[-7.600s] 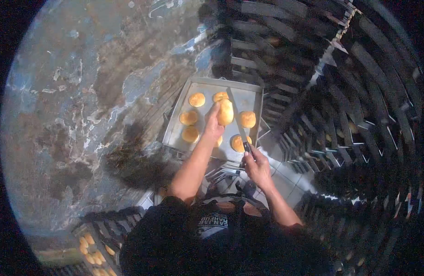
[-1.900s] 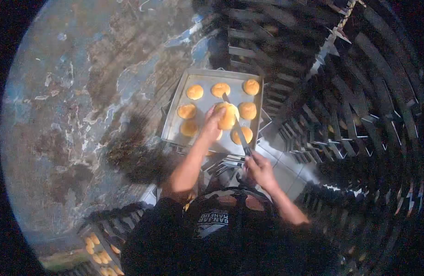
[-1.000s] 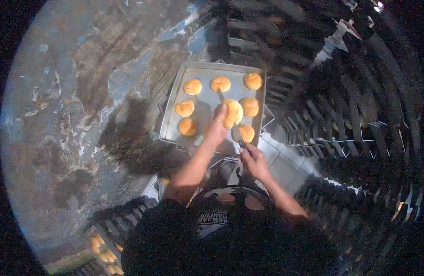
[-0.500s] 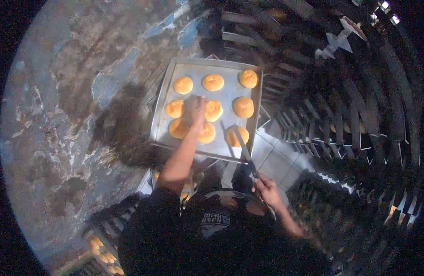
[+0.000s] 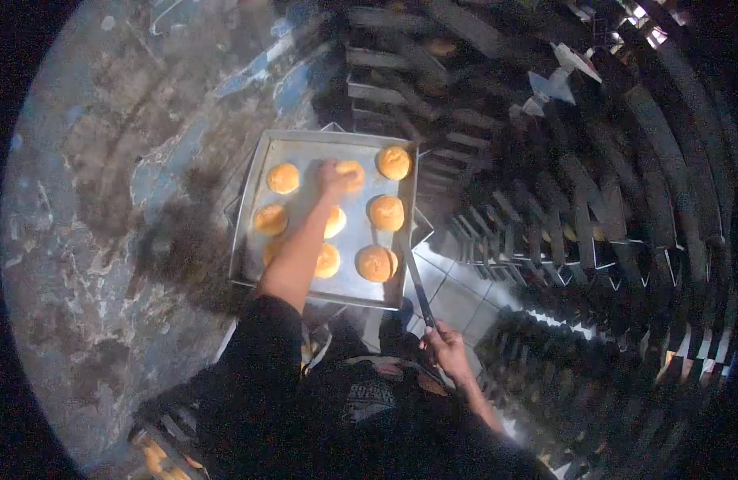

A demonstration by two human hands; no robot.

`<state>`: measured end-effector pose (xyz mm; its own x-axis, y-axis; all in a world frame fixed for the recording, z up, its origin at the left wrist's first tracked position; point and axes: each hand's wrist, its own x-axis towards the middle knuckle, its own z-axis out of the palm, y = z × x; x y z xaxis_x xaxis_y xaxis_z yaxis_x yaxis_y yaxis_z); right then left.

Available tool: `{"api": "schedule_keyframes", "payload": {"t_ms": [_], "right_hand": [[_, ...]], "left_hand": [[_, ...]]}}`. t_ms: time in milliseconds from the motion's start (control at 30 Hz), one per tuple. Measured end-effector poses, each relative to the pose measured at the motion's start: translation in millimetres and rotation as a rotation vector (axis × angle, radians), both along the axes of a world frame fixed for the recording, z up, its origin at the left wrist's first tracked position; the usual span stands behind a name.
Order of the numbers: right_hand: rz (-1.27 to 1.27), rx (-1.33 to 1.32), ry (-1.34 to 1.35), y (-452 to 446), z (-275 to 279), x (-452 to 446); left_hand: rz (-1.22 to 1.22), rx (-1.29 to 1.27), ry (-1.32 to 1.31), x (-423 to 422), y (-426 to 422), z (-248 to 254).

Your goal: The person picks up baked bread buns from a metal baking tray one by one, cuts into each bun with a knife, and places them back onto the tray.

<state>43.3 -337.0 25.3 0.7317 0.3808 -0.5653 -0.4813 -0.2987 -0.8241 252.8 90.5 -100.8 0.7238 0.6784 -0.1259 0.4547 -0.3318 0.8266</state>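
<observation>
**Left hand (image 5: 331,178) at bun (image 5: 352,177), knife (image 5: 420,290) in right (image 5: 447,350)**

Head view: bun in tray's (image 5: 309,152) far middle; left contact blurred, can't tell if gripped. Right clamped on handle. Light pinch should avoid denting; best keep blade off the forearm. Flaking wall (image 5: 105,160) left, dark racks (image 5: 625,176) right, tiled floor (image 5: 459,298).

Pale lettering (image 5: 371,394) on the black shirt (image 5: 329,436) is too blurred to read.

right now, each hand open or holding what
Left hand: at a bun, blurred; whether it grips cannot be told.
Right hand: closed, holding a knife.
</observation>
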Motion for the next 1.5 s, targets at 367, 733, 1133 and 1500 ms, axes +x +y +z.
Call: {"api": "schedule_keyframes", "payload": {"t_ms": [367,733,1133,1500], "right_hand": [[0.055,0.195,-0.314,80.6,27.6,45.4],[0.212,0.159,-0.58,112.2,49.6,14.0],[0.178,0.176,-0.639,111.3,78.6,22.8],[0.155,0.216,-0.608,102.2,72.9,21.0]], "left_hand": [[0.117,-1.324,-0.828,-77.2,-37.5,66.2],[0.292,-1.303,-0.856,-147.1,-46.4,134.2],[-0.152,-1.284,-0.843,-160.3,-84.0,127.2],[-0.218,-1.11,-0.738,-180.2,-116.6,145.7]]}}
